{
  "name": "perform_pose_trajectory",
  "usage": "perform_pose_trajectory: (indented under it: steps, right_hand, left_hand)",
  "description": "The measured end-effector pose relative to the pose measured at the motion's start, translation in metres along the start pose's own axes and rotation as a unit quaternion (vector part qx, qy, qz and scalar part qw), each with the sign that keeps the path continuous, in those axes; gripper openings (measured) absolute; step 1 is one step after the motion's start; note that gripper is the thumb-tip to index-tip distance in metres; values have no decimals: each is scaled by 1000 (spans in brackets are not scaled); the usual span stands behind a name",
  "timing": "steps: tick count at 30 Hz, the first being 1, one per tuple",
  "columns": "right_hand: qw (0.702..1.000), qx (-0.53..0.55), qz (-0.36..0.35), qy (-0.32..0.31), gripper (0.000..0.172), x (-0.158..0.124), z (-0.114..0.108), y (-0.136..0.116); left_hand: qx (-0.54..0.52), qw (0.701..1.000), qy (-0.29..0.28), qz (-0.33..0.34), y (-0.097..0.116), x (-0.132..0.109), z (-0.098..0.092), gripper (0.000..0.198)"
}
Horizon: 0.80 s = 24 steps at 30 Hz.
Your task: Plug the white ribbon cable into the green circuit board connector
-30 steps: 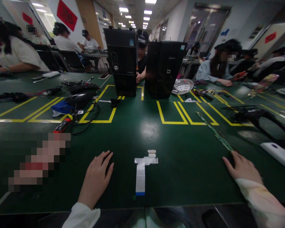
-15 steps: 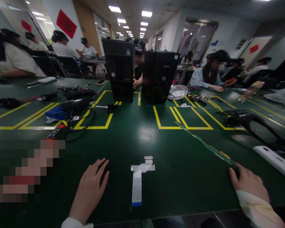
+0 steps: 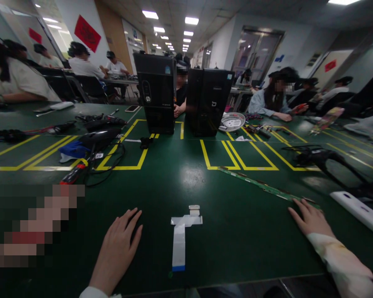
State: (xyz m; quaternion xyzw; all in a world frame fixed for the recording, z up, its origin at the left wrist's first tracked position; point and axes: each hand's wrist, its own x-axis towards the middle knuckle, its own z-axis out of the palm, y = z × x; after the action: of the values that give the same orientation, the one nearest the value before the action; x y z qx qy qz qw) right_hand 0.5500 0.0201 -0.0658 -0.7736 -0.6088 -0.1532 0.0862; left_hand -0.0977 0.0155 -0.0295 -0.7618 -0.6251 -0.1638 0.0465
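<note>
A white flat cable (image 3: 179,244) lies loose on the green table (image 3: 233,244), between the 2 hands and apart from the narrow circuit board (image 3: 255,182). The left hand (image 3: 118,244) is palm down, fingers slightly spread, holding nothing. The right hand (image 3: 312,219) is at the board's near end; whether it pinches or merely touches it cannot be told. Progress, as judged: the 2 parts are laid out, unconnected; handling of the board appears unfinished. Hidden: part of the board's near end, beneath the right hand. The left sleeve (image 3: 95,292) is cut off below; pixelation masks the lower left.
</note>
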Motion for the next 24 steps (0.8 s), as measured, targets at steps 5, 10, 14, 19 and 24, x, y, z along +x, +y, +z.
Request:
perform_pose_trajectory:
  steps: [5,10,14,19,24]
  right_hand:
    - [997,47,-66,-15,57,34,0,-8]
    - [980,93,-174,15,51,43,-1,-76]
    - [959,148,-240,20,49,34,-16,-152]
    - [929,191,-316,-13,49,24,-34,-217]
    - [900,226,-370,-46,50,31,-40,-234]
  left_hand:
    - [-4,1000,0,2,0,0,0,52]
    - [-5,1000,-11,-7,1,0,-2,51]
    - [-1,1000,-10,-1,1,0,-2,52]
    - [-3,1000,-8,-3,2,0,-3,50]
    - [-6,1000,-13,-2,3,1,-6,49]
